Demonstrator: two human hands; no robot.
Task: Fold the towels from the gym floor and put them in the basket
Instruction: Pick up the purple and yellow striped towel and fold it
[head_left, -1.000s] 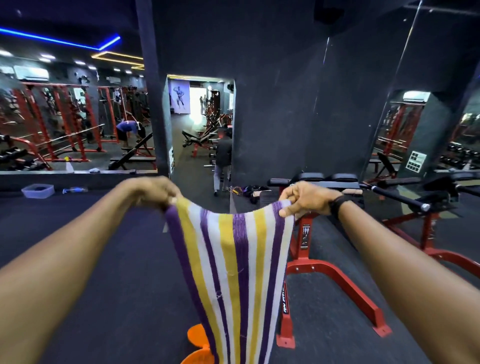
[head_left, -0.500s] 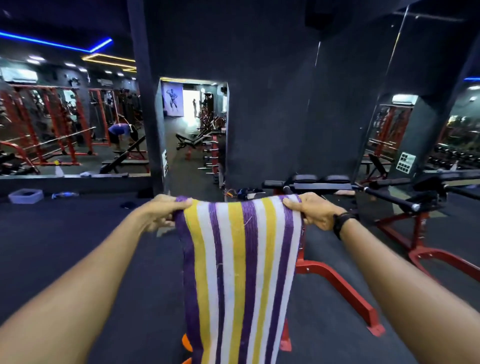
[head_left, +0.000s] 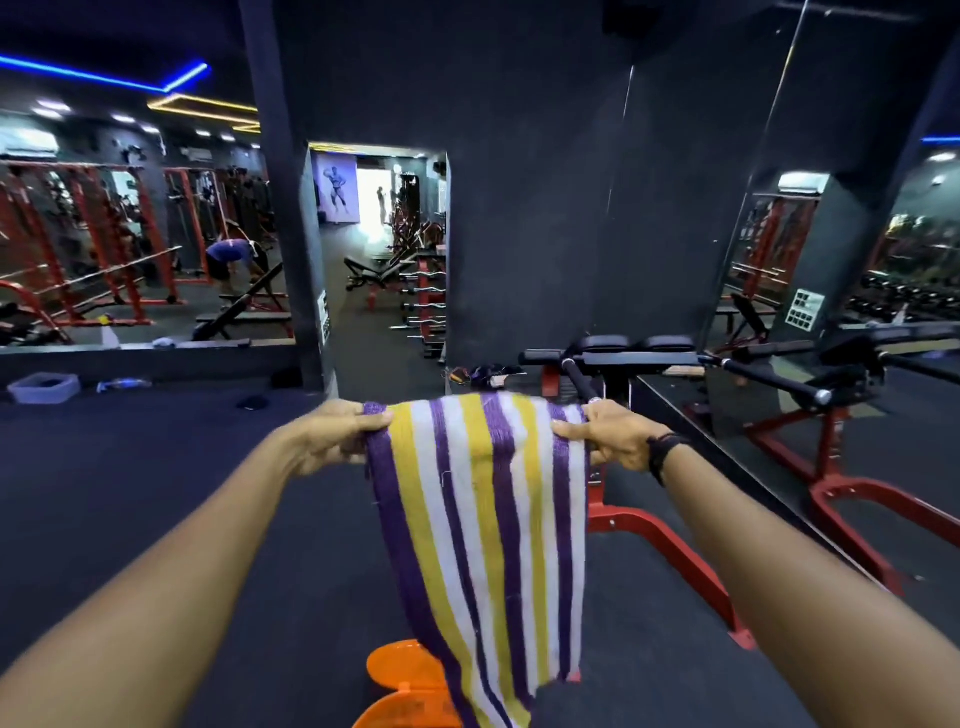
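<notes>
Your left hand (head_left: 332, 436) and right hand (head_left: 613, 441) each pinch a top corner of the striped towel (head_left: 488, 530) (long axis hanging down, toward you).

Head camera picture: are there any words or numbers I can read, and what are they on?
None can be read.
White sign on the dark pillar at right: a grid of small panels, too small to read.
White notice on the pillar by the doorway: blurred.
Poster beyond the doorway: a figure, no legible words.
Striped towel: no label visible.
</notes>
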